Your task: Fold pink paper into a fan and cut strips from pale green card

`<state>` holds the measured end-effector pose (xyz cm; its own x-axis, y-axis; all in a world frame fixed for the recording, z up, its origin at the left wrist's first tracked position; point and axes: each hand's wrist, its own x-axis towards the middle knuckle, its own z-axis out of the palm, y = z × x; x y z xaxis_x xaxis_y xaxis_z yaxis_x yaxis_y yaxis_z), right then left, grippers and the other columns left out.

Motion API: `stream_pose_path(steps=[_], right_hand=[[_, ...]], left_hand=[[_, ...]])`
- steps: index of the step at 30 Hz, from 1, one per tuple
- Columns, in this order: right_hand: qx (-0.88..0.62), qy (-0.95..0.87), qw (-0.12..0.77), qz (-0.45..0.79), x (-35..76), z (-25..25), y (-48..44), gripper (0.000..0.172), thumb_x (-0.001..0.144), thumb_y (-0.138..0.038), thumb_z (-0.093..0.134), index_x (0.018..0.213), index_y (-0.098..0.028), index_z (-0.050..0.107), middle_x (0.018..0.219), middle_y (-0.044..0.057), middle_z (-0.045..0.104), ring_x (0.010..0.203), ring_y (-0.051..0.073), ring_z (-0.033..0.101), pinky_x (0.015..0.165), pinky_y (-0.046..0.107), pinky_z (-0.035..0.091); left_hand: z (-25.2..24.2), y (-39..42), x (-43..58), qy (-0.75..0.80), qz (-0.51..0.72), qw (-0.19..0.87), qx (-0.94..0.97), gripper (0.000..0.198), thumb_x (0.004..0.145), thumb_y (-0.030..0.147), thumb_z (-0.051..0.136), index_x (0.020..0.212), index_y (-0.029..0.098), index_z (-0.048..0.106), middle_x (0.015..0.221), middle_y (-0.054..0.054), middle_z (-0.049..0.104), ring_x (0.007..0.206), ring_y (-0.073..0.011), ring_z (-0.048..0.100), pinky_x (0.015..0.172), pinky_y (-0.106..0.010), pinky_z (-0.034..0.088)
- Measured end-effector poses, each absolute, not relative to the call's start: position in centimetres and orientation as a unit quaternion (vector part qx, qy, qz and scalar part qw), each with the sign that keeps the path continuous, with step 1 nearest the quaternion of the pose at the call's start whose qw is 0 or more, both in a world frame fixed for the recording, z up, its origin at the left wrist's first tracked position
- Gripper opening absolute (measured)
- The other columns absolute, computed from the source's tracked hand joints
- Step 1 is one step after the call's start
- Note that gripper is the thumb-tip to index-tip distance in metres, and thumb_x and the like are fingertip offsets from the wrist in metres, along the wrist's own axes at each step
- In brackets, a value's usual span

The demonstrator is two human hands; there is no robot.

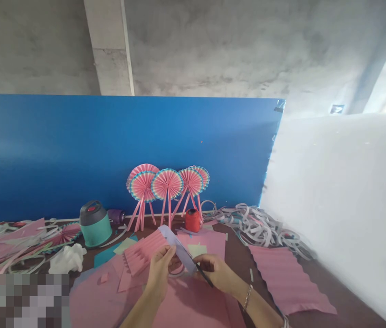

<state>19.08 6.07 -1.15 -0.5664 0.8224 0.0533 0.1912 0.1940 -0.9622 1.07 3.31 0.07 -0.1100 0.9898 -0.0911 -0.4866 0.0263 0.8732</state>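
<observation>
My left hand (161, 264) pinches the edge of a lavender paper strip (182, 254), which slants across in front of me. At the strip's right edge, my right hand (215, 271) is closed around a slim dark tool (207, 278); its exact kind does not show. The tool's upper end lies along the strip, partly behind the fingers. Below the strip a pale curled paper band (178, 272) shows between the hands. Left of my left hand lies a pleated pink sheet (141, 253), and flat pink paper (193, 300) spreads beneath both hands.
Several round pink paper fans (167, 184) lean against the blue panel (59, 146). A teal-and-grey container (95, 225) and a red one (192, 221) stand before it. Paper-strip scraps (257, 225) heap at right, above a wavy pink sheet (291, 280). Crumpled white material (68, 258) lies left.
</observation>
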Motion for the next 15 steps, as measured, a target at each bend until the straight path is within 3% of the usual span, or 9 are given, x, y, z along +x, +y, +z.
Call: stream_pose_path(steps=[8,15], right_hand=[[-0.346,-0.717,0.297,0.527,19.0,-0.7,5.9,0.031,0.071,-0.029,0.060,0.098,-0.018,0.070,0.072,0.002,0.066,0.058,0.012,0.053,0.051,0.021,0.041],[-0.322,-0.725,0.308,0.525,19.0,0.2,5.5,0.029,0.072,-0.022,0.056,0.096,-0.019,0.071,0.074,0.001,0.065,0.058,0.010,0.049,0.048,0.018,0.034]], left_hand=[[0.2,3.2,1.0,0.402,0.627,0.594,0.304,0.031,0.059,0.041,0.075,0.065,0.015,0.059,0.064,-0.005,0.070,0.065,-0.0186,0.066,0.059,-0.024,0.047],[0.3,3.2,1.1,0.408,0.628,0.588,0.306,0.033,0.059,0.042,0.075,0.069,0.015,0.060,0.067,-0.005,0.070,0.067,-0.0193,0.067,0.061,-0.026,0.049]])
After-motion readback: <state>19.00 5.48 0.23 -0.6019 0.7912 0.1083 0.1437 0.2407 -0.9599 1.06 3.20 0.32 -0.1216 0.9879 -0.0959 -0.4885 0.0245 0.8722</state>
